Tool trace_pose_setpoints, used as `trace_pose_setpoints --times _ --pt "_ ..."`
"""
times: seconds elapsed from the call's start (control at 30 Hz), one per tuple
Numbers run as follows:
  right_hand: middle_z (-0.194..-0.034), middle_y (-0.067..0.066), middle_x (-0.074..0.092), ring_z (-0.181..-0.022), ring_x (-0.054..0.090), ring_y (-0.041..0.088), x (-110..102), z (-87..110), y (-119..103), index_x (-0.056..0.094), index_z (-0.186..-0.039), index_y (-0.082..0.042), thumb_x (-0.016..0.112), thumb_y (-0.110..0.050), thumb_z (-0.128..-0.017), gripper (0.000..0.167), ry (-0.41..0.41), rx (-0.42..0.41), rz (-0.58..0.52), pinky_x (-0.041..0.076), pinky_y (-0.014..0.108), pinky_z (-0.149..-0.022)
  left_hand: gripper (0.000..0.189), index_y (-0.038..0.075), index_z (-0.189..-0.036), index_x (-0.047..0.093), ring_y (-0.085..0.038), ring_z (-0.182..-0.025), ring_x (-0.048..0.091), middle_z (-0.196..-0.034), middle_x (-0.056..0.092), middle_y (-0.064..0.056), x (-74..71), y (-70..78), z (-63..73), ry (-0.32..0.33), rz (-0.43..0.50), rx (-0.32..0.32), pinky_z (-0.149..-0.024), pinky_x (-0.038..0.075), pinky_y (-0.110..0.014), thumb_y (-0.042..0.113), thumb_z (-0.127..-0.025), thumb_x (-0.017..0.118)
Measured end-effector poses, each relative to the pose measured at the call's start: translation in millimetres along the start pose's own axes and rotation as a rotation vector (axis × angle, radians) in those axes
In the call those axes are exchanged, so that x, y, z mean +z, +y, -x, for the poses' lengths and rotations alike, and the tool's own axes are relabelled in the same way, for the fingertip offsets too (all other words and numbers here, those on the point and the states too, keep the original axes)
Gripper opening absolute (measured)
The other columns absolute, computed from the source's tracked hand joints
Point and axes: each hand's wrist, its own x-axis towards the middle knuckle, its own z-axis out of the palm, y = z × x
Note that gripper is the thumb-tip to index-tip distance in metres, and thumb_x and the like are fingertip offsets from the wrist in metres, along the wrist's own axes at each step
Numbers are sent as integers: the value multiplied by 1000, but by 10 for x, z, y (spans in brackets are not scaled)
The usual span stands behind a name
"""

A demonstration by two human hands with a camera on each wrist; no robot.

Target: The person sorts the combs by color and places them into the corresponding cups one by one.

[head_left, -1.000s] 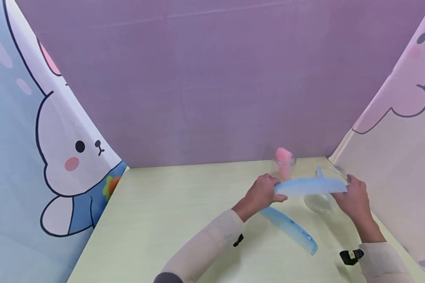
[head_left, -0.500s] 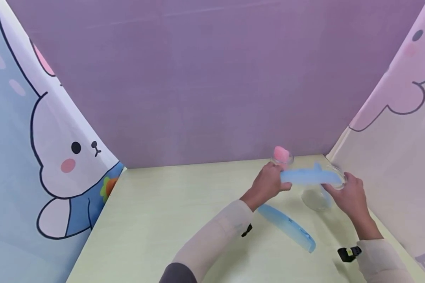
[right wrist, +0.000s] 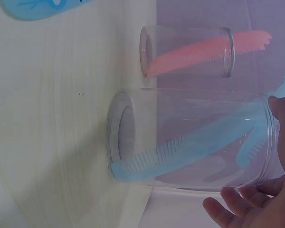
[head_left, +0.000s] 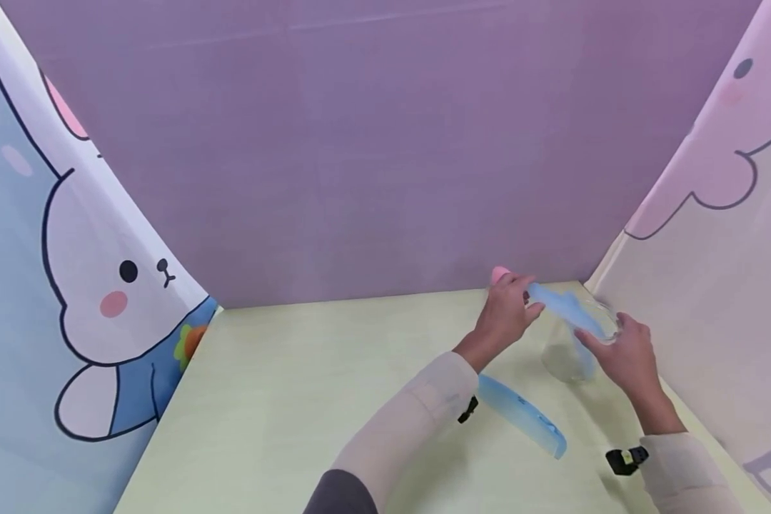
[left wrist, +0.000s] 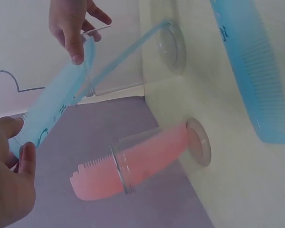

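Note:
My left hand (head_left: 504, 310) pinches one end of a blue comb (left wrist: 52, 107) between thumb and fingers. The comb slants down to the right, its far end dipping inside the mouth of a large clear glass jar (right wrist: 194, 104). Thumb and fingers of my right hand (head_left: 626, 360) span the jar's rim and hold it from opposite sides. A second blue comb (right wrist: 180, 152) leans inside this jar, teeth end at the bottom. To the left of the jar, a pink comb (left wrist: 133, 166) stands tilted in a smaller glass (right wrist: 190, 38), mostly hidden behind my left hand in the head view.
Another blue comb (head_left: 520, 414) lies flat on the pale wood-look table (head_left: 334, 400), in front of the jar. A purple backdrop (head_left: 360, 157) rises behind, with a rabbit-print cloth (head_left: 116, 264) at the left and a pink-and-cream one (head_left: 707, 285) at the right.
The held comb has gone from level above the jar to a slant with its right end in the mouth. My left hand moved right and away; my right hand shifted from comb to rim.

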Motion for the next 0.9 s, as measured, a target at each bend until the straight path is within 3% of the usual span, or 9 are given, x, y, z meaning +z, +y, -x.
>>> trace_pose_setpoints --times 0.1,0.17,0.27,0.4,0.53,0.9 --pt "-135 52 33 -118 40 63 21 -1 -4 24 -147 24 66 -50 -94 100 3 -2 -1 38 74 -94 61 14 -151 48 -4 -117 66 -143 58 -1 1 9 -12 -64 203 -14 -90 49 -7 26 -97 71" --pt "-135 52 34 -119 40 63 33 -2 -11 25 -146 24 67 -49 -94 100 4 -3 0 38 74 -95 69 13 -157 39 -8 -126 63 -153 50 -1 -2 6 -8 -109 282 -16 -96 49 -11 25 -97 71" --pt "-135 52 35 -120 39 64 41 -5 -19 26 -146 24 67 -48 -94 99 5 -9 5 37 75 -96 69 15 -158 37 -10 -131 59 -159 44 1 3 -27 -2 -138 237 16 -100 48 -14 27 -97 70" --pt "-134 53 35 -120 39 64 32 -5 -26 27 -145 25 68 -47 -94 98 11 -17 9 37 75 -96 57 16 -151 49 -10 -121 63 -145 58 -1 3 -133 24 -139 142 53 -94 49 -13 26 -98 69" --pt "-135 53 34 -120 39 65 9 5 -25 25 -146 24 68 -49 -94 100 3 -11 7 37 74 -96 51 16 -147 54 -11 -117 65 -138 62 -1 -1 -279 72 -185 113 49 -91 50 -13 24 -98 68" --pt "-137 51 32 -121 38 65 -6 6 -20 22 -148 22 65 -52 -94 102 -17 1 14 36 74 -96 48 19 -143 60 -9 -123 62 -139 64 3 -11 -595 255 -346 -12 34 -99 49 -17 26 -97 70"
